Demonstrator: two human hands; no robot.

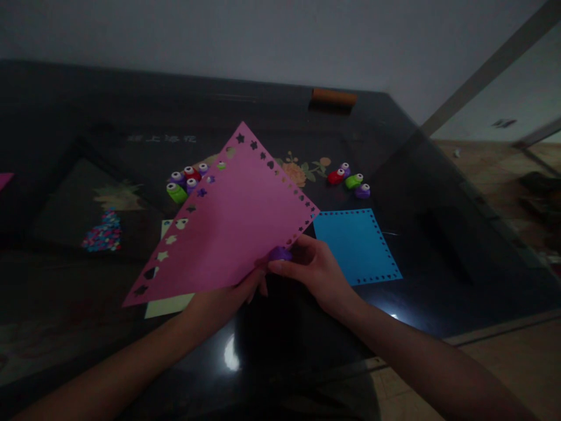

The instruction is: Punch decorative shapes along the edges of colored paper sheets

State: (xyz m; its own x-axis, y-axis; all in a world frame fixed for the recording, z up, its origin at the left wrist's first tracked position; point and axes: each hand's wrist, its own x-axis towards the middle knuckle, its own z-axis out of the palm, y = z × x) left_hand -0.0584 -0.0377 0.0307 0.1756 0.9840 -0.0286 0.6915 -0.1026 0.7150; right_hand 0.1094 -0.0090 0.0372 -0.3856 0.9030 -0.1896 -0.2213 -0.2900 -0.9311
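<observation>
A pink sheet of paper is held up at a slant above the table, with star, heart and flower shapes cut along its edges. My left hand is closed on its lower edge, partly hidden behind the sheet. In my right hand is a purple craft punch, gripped between thumb and fingers at the sheet's lower right edge. Beneath the pink sheet lies a pale yellow paper, mostly covered. To the right rests a blue paper with small holes along its edges.
Several coloured punches stand behind the pink sheet at left; more, including a green punch, stand at right. A pile of paper confetti lies at left. An orange-brown roll sits near the far edge of the dark glossy table.
</observation>
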